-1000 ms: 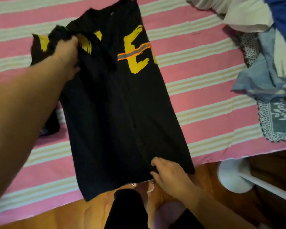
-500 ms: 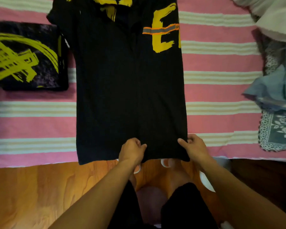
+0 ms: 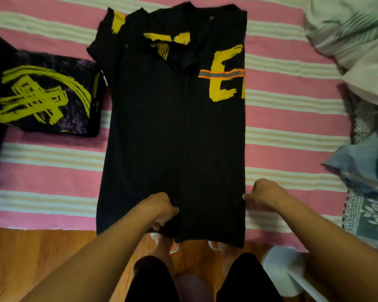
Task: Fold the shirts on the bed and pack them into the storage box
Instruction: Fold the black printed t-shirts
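A black shirt (image 3: 172, 131) with yellow lettering and an orange-grey stripe lies lengthwise on the pink striped bed (image 3: 288, 131), its sides folded in and its hem hanging over the bed's front edge. My left hand (image 3: 159, 209) grips the hem near its middle. My right hand (image 3: 264, 192) pinches the shirt's right edge just above the hem. A folded black shirt (image 3: 50, 101) with a yellow print lies flat to the left. No storage box is in view.
Loose clothes are heaped at the right: pale ones (image 3: 356, 46) at the top, a blue garment (image 3: 362, 162) and a grey patterned cloth (image 3: 367, 219) below. Wooden floor (image 3: 42, 258) lies in front of the bed, with a white object (image 3: 282, 271) at lower right.
My left hand left the shirt's upper left and came down to the hem. My right hand slid to the shirt's right edge. The view shifted, bringing the folded shirt into sight.
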The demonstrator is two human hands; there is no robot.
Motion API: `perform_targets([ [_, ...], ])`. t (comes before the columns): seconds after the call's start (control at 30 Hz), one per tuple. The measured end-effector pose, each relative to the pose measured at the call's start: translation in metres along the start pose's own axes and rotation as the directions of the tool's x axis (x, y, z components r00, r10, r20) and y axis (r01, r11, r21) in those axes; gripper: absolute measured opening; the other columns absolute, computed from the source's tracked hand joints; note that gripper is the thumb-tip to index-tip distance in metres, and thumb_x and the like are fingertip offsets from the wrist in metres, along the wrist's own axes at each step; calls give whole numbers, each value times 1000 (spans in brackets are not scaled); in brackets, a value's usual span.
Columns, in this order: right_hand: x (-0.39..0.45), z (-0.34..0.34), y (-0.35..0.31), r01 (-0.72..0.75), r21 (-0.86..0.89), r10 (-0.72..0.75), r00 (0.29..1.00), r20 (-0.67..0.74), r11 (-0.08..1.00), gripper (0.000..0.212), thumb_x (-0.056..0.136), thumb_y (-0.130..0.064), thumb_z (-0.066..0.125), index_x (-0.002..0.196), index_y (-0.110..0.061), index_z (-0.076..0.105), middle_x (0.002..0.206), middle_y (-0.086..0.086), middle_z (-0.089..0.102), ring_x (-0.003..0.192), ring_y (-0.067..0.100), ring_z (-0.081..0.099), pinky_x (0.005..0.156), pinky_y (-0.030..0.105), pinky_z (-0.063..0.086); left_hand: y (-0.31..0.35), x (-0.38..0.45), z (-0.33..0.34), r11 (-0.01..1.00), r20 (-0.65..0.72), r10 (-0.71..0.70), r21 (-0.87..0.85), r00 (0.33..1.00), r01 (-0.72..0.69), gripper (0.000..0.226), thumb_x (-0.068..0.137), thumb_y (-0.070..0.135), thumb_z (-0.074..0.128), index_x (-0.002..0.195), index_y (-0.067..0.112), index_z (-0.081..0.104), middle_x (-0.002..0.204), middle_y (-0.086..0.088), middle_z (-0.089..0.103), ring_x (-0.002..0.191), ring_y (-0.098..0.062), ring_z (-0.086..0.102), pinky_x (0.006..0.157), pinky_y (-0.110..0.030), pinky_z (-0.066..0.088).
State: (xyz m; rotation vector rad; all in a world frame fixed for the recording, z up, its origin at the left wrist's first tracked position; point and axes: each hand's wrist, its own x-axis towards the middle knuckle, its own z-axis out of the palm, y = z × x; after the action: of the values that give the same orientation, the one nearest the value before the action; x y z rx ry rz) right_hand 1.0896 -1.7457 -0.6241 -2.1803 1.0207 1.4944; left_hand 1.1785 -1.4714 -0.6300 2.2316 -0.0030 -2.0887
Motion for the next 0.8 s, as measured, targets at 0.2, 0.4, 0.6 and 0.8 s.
perform_targets([
  [0.2, 32, -161, -57, 308, 27, -256, 832, -492, 951, 10, 96, -16, 54, 98, -13, 63, 103, 10, 67, 90, 30, 59, 74, 33, 44, 44, 3, -151, 662, -484, -5, -658, 875, -360, 18, 102, 24, 53, 92, 12, 62, 78, -6, 60, 61, -18, 56, 56, -28, 42],
  [0.4, 94, -270, -135, 440, -121, -412, 660, -628, 890, 42, 91, -4, 53, 132, -14, 59, 131, 13, 56, 113, 35, 59, 89, 40, 51, 91, 40, -301, 722, -746, -142, -528, 651, -448, 64, 92, 49, 67, 138, 8, 49, 132, -19, 56, 113, -38, 60, 102, -48, 50],
  [0.6, 159, -330, -214, 595, -213, -573, 519, -635, 775, 59, 90, -1, 52, 145, -22, 47, 150, 1, 40, 131, 31, 49, 106, 42, 45, 127, 69, -357, 717, -859, 48, -325, 509, -617, 61, 85, 54, 74, 140, 40, 50, 141, -6, 27, 133, -36, 41, 117, -45, 35],
  [0.8, 191, -345, -253, 569, -256, -603, 580, -548, 781, 43, 101, -15, 50, 144, -18, 48, 148, 4, 36, 124, 34, 51, 99, 39, 43, 80, 81, -338, 837, -872, 458, 358, 173, -414, 8, 89, 24, 75, 94, 25, 68, 138, 1, 37, 120, -23, 42, 86, -41, 52],
])
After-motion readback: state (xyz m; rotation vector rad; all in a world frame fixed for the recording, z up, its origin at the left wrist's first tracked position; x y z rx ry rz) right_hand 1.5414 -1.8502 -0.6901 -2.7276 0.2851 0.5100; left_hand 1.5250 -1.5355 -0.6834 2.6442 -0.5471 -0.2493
